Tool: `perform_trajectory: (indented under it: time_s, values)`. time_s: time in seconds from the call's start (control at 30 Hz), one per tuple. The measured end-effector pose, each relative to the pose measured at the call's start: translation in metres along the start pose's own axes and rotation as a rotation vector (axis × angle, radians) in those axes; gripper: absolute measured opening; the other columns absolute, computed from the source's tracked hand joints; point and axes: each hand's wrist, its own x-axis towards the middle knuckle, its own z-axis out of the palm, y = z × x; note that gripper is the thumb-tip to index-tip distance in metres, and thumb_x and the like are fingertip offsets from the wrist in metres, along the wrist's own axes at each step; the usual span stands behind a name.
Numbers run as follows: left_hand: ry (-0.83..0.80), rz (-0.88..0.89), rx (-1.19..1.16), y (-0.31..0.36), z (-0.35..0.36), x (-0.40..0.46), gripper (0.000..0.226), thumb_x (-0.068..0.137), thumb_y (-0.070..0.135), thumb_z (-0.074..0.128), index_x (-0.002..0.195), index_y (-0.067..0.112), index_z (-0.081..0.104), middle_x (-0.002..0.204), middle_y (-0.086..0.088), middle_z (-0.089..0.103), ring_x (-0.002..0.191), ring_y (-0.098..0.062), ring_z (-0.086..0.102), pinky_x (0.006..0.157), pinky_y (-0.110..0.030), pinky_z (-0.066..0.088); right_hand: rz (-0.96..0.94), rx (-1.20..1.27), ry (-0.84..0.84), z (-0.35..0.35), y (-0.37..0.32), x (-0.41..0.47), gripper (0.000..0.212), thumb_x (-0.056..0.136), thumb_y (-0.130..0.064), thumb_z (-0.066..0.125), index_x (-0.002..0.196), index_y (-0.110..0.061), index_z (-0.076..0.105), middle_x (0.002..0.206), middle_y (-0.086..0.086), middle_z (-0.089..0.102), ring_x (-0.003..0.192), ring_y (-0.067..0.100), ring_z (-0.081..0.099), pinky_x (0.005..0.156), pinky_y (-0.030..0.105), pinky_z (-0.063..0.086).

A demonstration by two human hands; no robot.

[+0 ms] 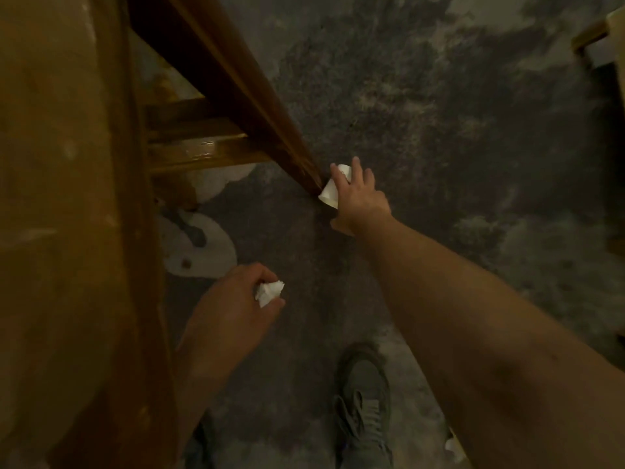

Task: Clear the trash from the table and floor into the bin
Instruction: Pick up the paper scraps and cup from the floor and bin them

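Observation:
My right hand (360, 198) reaches down to the floor beside the foot of a wooden table leg (257, 106) and has its fingers wrapped around a white paper cup (329, 192) lying on its side. Held lower and nearer to me, my left hand (233, 306) is shut on a crumpled white tissue (269, 292), pinched between thumb and fingers. A small white scrap (453, 446) lies on the floor at the bottom right, partly hidden by my right arm.
The brown wooden tabletop (61, 198) fills the left side, with crossbars (199, 147) under it. The dark mottled concrete floor (439, 113) has pale patches (199, 252) beneath the table. My shoe (363, 411) stands at the bottom centre. Another wooden piece (595, 38) shows at the far right.

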Motion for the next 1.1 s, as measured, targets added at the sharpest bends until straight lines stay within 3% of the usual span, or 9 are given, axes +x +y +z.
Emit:
perform_trajectory:
  time_s: [0.13, 0.3, 0.37, 0.43, 0.5, 0.6, 0.67, 0.87, 1.1]
  values:
    - [-0.003, -0.027, 0.005, -0.006, -0.002, 0.000, 0.021, 0.083, 0.031, 0.074, 0.101, 0.032, 0.063, 0.097, 0.012, 0.060, 0.078, 0.001, 0.054, 0.064, -0.010, 0.035, 0.014, 0.016, 0.028, 0.010, 0.002, 0.003, 0.093, 0.078, -0.029, 0.080, 0.153, -0.027, 0.024, 0.149, 0.017, 0.028, 0.133, 0.039, 0.036, 0.097, 0.053, 0.045]
    - [-0.010, -0.035, -0.011, -0.009, -0.009, -0.013, 0.023, 0.086, 0.021, 0.073, 0.107, 0.021, 0.063, 0.095, 0.007, 0.058, 0.076, -0.002, 0.053, 0.057, -0.010, 0.037, 0.026, 0.035, -0.119, 0.015, -0.006, -0.042, 0.086, 0.079, -0.026, 0.080, 0.151, -0.024, 0.032, 0.151, 0.016, 0.026, 0.134, 0.039, 0.036, 0.099, 0.054, 0.046]
    - [-0.003, -0.032, -0.009, -0.009, -0.015, -0.024, 0.024, 0.086, 0.018, 0.073, 0.108, 0.012, 0.065, 0.100, -0.002, 0.063, 0.085, -0.012, 0.057, 0.064, -0.014, 0.038, -0.030, 0.033, -0.119, 0.013, -0.013, -0.077, 0.085, 0.079, -0.029, 0.080, 0.149, -0.024, 0.033, 0.151, 0.015, 0.027, 0.133, 0.038, 0.037, 0.097, 0.053, 0.047]
    - [-0.001, -0.070, -0.053, -0.012, -0.023, -0.040, 0.030, 0.085, 0.021, 0.074, 0.110, 0.005, 0.066, 0.110, -0.014, 0.067, 0.098, -0.029, 0.062, 0.081, -0.035, 0.049, -0.084, 0.033, -0.117, 0.004, -0.020, -0.118, 0.084, 0.078, -0.032, 0.081, 0.147, -0.026, 0.035, 0.151, 0.014, 0.029, 0.133, 0.037, 0.038, 0.096, 0.053, 0.048]
    - [0.012, -0.108, -0.063, -0.012, -0.037, -0.063, 0.039, 0.084, 0.030, 0.074, 0.116, 0.011, 0.065, 0.122, -0.017, 0.065, 0.110, -0.038, 0.060, 0.093, -0.044, 0.049, -0.117, 0.040, -0.123, -0.013, -0.029, -0.160, 0.083, 0.075, -0.035, 0.082, 0.144, -0.029, 0.036, 0.148, 0.012, 0.031, 0.131, 0.035, 0.039, 0.095, 0.053, 0.049]
    - [0.068, -0.108, -0.083, -0.011, -0.062, -0.108, 0.022, 0.078, 0.033, 0.077, 0.096, 0.029, 0.066, 0.102, -0.006, 0.067, 0.096, -0.032, 0.065, 0.077, -0.035, 0.049, -0.198, 0.036, -0.104, -0.044, -0.048, -0.224, 0.072, 0.077, -0.039, 0.080, 0.135, -0.027, 0.038, 0.135, 0.011, 0.036, 0.121, 0.032, 0.041, 0.083, 0.048, 0.049]
    - [0.078, -0.110, -0.121, -0.013, -0.082, -0.144, 0.019, 0.076, 0.030, 0.077, 0.091, 0.031, 0.065, 0.093, -0.002, 0.067, 0.087, -0.026, 0.066, 0.070, -0.032, 0.049, -0.245, 0.018, -0.077, -0.068, -0.065, -0.269, 0.064, 0.078, -0.042, 0.077, 0.128, -0.025, 0.039, 0.127, 0.009, 0.038, 0.116, 0.031, 0.042, 0.077, 0.044, 0.047]
    - [0.200, -0.185, -0.273, -0.032, -0.130, -0.262, 0.026, 0.075, 0.025, 0.080, 0.089, 0.037, 0.061, 0.097, 0.004, 0.064, 0.084, -0.016, 0.065, 0.072, -0.033, 0.053, -0.368, -0.033, -0.104, -0.125, -0.136, -0.391, 0.065, 0.081, -0.040, 0.074, 0.135, -0.026, 0.041, 0.127, 0.007, 0.039, 0.119, 0.029, 0.042, 0.083, 0.047, 0.051]
    - [0.465, -0.187, -0.515, -0.120, -0.194, -0.407, 0.024, 0.080, 0.027, 0.077, 0.097, 0.034, 0.061, 0.101, 0.009, 0.064, 0.082, -0.006, 0.063, 0.063, -0.024, 0.048, -0.570, -0.097, 0.059, -0.154, -0.274, -0.523, 0.078, 0.080, -0.047, 0.075, 0.144, -0.039, 0.031, 0.134, -0.002, 0.036, 0.122, 0.019, 0.041, 0.090, 0.038, 0.051]
